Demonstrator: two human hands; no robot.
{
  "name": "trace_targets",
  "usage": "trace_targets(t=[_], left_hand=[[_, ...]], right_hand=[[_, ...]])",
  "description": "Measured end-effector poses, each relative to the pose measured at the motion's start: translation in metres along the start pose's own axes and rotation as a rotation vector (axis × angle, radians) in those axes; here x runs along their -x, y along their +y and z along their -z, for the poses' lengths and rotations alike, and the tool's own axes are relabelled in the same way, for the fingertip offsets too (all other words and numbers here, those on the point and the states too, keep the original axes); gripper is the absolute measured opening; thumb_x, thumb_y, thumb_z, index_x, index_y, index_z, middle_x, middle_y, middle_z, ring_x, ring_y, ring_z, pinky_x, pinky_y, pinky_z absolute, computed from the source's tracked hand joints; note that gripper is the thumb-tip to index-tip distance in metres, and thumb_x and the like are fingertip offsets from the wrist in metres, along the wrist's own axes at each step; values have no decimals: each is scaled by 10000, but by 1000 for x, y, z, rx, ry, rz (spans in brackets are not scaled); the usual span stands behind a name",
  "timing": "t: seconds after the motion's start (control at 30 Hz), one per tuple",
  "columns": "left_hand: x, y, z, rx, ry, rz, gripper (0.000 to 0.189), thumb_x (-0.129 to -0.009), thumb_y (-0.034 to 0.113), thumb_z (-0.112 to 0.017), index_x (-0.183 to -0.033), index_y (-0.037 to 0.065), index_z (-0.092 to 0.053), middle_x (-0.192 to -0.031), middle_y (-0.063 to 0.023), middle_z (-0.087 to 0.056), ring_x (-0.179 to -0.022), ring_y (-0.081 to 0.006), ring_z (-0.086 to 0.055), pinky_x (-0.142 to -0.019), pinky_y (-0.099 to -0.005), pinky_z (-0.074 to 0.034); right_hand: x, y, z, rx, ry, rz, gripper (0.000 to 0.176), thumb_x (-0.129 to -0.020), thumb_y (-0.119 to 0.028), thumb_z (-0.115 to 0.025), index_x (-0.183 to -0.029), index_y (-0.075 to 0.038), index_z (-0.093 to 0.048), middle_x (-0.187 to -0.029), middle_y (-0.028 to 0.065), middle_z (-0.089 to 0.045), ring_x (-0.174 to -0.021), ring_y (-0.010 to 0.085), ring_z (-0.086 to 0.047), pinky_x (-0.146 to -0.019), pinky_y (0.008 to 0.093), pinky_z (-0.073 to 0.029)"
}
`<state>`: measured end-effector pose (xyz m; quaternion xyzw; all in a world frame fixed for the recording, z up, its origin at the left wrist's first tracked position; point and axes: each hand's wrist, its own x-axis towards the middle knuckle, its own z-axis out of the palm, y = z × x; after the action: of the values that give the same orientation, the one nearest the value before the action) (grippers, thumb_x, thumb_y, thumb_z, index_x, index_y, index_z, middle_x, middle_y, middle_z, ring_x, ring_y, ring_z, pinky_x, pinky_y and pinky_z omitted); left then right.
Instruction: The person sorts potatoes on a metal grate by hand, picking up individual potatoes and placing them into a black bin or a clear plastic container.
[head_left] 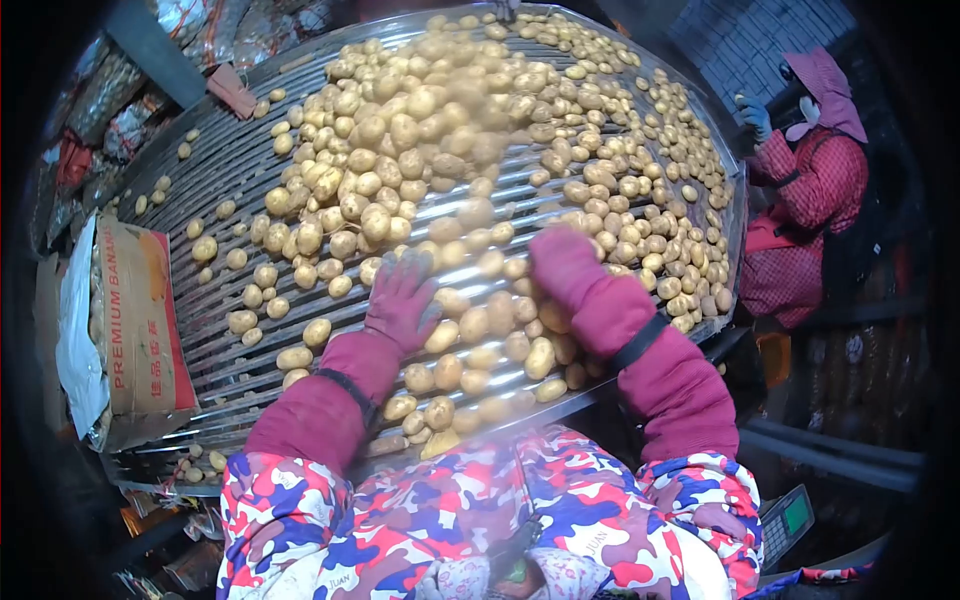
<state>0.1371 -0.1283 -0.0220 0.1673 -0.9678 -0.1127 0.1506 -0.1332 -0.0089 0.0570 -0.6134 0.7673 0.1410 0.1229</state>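
Observation:
Many potatoes lie loose on a slatted metal table, heaped most thickly toward its far middle. My left hand, in a purplish glove, rests low over the slats with its fingers stretched apart, touching or close to potatoes and gripping none. To the right, my right hand is bent down among the potatoes. The back of its glove faces up, and its fingers are hidden, so I cannot see whether it holds a potato. Several potatoes sit between my forearms near the front edge.
A cardboard box stands on the table's left side. A cloth or glove lies at the far left rim. Beyond the right edge is another person with a blue-gloved hand raised. A device with a green screen is at lower right.

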Motion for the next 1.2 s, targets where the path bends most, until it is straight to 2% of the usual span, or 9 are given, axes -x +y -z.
trace_targets(t=[0.3, 0.4, 0.5, 0.6, 0.7, 0.9, 0.97, 1.07, 1.2], left_hand=[[-2, 0, 5, -32, -41, 1, 473, -880, 368, -616, -1239, 64, -664, -1548, -187, -425, -1480, -407, -313, -1214, -593, -201], [-6, 6, 5, -36, 12, -14, 425, -862, 317, -638, -1212, 77, -672, -1524, -189, -450, -1444, -430, -361, -1207, -604, -220], [-6, 8, 7, -26, 28, -8, 395, -858, 290, -644, -1194, 87, -682, -1510, -192, -464, -1424, -451, -382, -1204, -608, -230], [-5, 3, 3, -44, 16, -6, 445, -871, 328, -630, -1234, 74, -669, -1509, -209, -457, -1434, -446, -366, -1212, -605, -207], [-5, 3, 2, -64, 47, -41, 474, -868, 329, -637, -1262, 65, -658, -1508, -219, -453, -1437, -448, -360, -1216, -605, -198], [3, -3, -4, -70, 43, -40, 478, -846, 295, -657, -1266, 68, -658, -1538, -222, -430, -1461, -454, -325, -1226, -594, -187], [2, -4, -6, -83, 58, -78, 485, -868, 312, -633, -1292, 79, -646, -1564, -225, -403, -1477, -448, -308, -1226, -594, -179], [1, -13, -12, -152, 70, -131, 471, -922, 340, -571, -1311, 83, -641, -1581, -235, -376, -1490, -445, -289, -1214, -599, -181], [4, -19, -22, -171, 92, -121, 474, -944, 354, -543, -1317, 77, -637, -1579, -244, -376, -1487, -450, -292, -1208, -601, -186]], right_hand=[[-91, -57, -17, -292, 483, -30, 313, -877, -225, -657, -1181, -150, -658, -1289, 127, -598, -1163, 315, -628, -990, 454, -508], [-79, -47, 15, -533, 284, -128, 320, -864, -191, -652, -1182, -151, -659, -1317, 132, -569, -1165, 329, -621, -964, 491, -517], [-81, -22, -16, -1062, 293, 38, 269, -873, -208, -673, -1109, -78, -664, -1006, 95, -644, -882, 231, -659, -739, 375, -553], [-65, 4, -41, -1247, 674, 385, 292, -972, -312, -619, -1098, -51, -656, -829, 56, -621, -723, 141, -598, -589, 261, -490], [18, -5, -10, -2127, 464, 88, 406, -1040, -418, -529, -1224, -68, -621, -952, 70, -649, -785, 146, -614, -602, 267, -498], [120, 0, -19, -2855, 440, -75, 478, -1082, -484, -419, -1346, -111, -559, -1071, 66, -658, -792, 140, -610, -615, 270, -508], [133, 9, -109, -2559, 500, 42, 417, -1063, -432, -485, -1307, -106, -577, -976, 72, -675, -718, 132, -595, -571, 258, -474], [221, 7, -109, -2594, 564, -160, 343, -1037, -377, -544, -1192, -80, -620, -833, 49, -638, -663, 111, -567, -532, 240, -422], [315, 69, -159, -2559, 940, -560, 291, -1052, -263, -524, -1229, -41, -585, -1035, 117, -662, -760, 187, -628, -591, 282, -500]])
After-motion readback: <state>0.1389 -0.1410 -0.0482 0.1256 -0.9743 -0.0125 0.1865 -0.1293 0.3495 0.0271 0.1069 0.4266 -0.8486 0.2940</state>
